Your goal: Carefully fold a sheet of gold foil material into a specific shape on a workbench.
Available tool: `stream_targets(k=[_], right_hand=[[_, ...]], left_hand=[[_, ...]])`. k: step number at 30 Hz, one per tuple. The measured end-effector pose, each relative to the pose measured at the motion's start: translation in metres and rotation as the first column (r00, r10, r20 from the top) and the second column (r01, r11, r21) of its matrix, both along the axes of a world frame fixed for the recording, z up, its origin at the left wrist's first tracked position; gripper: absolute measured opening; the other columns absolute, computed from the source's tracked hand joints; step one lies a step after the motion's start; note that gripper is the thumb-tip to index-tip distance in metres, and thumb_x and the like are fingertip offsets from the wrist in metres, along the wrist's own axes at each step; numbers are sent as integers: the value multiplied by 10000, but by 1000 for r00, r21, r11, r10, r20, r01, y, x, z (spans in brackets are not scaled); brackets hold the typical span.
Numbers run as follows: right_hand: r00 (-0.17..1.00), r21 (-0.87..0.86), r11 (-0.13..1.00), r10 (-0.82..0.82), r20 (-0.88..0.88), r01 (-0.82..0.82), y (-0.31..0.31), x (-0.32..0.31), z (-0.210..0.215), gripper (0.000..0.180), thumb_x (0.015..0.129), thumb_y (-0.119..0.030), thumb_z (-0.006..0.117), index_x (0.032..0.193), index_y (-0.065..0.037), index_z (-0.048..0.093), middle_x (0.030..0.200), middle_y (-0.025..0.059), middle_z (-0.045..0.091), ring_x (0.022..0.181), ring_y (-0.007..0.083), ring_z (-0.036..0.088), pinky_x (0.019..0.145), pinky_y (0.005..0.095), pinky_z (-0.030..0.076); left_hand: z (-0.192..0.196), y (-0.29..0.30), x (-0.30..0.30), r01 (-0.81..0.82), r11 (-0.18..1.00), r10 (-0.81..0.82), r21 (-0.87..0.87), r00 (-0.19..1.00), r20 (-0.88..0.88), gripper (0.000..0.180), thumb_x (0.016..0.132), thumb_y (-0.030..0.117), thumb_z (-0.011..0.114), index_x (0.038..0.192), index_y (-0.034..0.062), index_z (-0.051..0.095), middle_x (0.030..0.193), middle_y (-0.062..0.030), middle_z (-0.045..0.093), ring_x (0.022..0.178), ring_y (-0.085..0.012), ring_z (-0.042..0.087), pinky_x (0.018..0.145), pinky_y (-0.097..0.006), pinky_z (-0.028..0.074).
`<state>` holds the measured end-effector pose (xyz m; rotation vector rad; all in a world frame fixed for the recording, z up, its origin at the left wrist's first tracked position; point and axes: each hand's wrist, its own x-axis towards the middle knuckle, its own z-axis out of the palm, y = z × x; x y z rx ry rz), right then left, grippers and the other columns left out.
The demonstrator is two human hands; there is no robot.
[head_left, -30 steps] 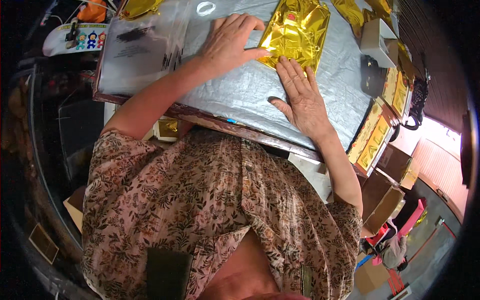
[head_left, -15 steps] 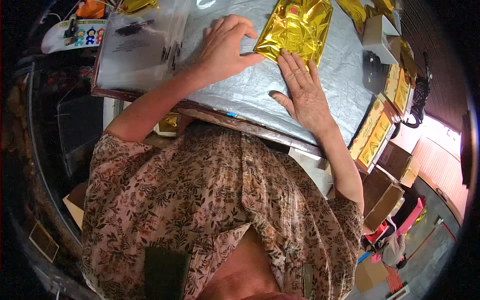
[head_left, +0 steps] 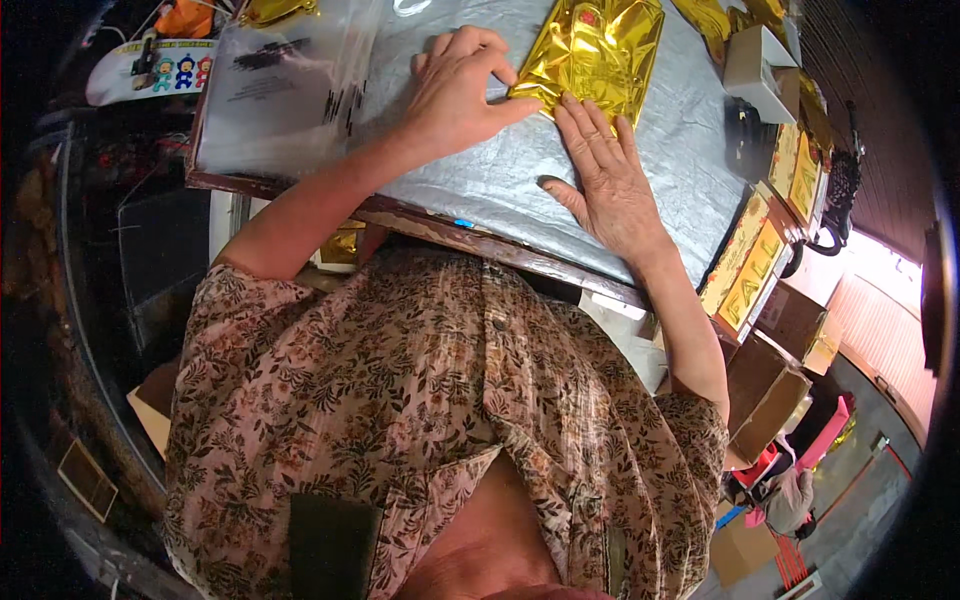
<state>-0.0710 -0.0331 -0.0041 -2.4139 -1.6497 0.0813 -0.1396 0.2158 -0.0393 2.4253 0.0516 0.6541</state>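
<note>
Now gold foil pouch [head_left: 597, 52] under flat, spread fingers [head_left: 590, 125]; left hand [head_left: 455, 95], right hand [head_left: 608, 180] pressing near edge, gripping nothing.

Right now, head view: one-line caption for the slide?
Left hand and right hand press flat on the near edge of a gold foil pouch lying on a silver-covered table.

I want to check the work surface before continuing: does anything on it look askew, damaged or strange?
Nothing looks damaged or spilled. The gold foil pouch lies slightly askew on the wrinkled silver sheet, with the left hand and right hand pressing its near edge. The clear plastic bags lie flat beside them.
</note>
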Motion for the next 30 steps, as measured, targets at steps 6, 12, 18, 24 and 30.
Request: stream_targets(k=[6, 12, 18, 24, 30], right_hand=[[1000, 15, 1000, -3, -4, 3, 1, 0, 0, 830, 972, -491, 620, 1617, -70, 311, 1671, 117, 330, 1543, 319, 308, 1269, 536, 203], [1000, 5, 1000, 5, -5, -5, 2, 1, 1, 806, 975, -480, 620, 1613, -85, 327, 1669, 106, 338, 1540, 320, 314, 1268, 533, 211], [1000, -4, 1000, 11, -8, -11, 1, 1, 3, 790, 980, -475, 615, 1615, -100, 329, 1665, 101, 345, 1535, 320, 321, 1266, 530, 217], [999, -19, 999, 35, 12, -34, 2, 3, 4, 779, 986, -474, 605, 1613, -102, 330, 1660, 106, 350, 1523, 327, 336, 1263, 524, 227], [999, -15, 999, 48, 14, -47, 2, 5, 2, 771, 992, -475, 597, 1614, -106, 329, 1658, 106, 352, 1515, 325, 346, 1262, 523, 229]], left_hand=[[-3, -4, 3, 23, 1000, -23, -20, 1000, -2, 273, 853, 390, 816, 845, 127, 741, 1270, -24, 596, 1182, -260, 532, 939, -485, 354], [-2, -2, 1, -6, 999, 7, 36, 999, -37, 271, 854, 368, 817, 797, 111, 752, 1332, -29, 597, 1194, -256, 523, 948, -488, 346], [-4, 2, 1, 14, 1000, -13, 25, 999, -41, 278, 792, 345, 864, 717, 110, 734, 1394, -26, 578, 1224, -263, 514, 966, -499, 353], [-8, 13, 4, 5, 999, -4, -32, 999, 41, 370, 741, 370, 902, 828, 103, 662, 1415, -52, 568, 1239, -318, 518, 1027, -514, 376], [0, 13, 3, -14, 998, 16, 69, 999, -28, 437, 771, 359, 890, 1010, 118, 614, 1480, -69, 536, 1286, -342, 511, 1051, -484, 394]])
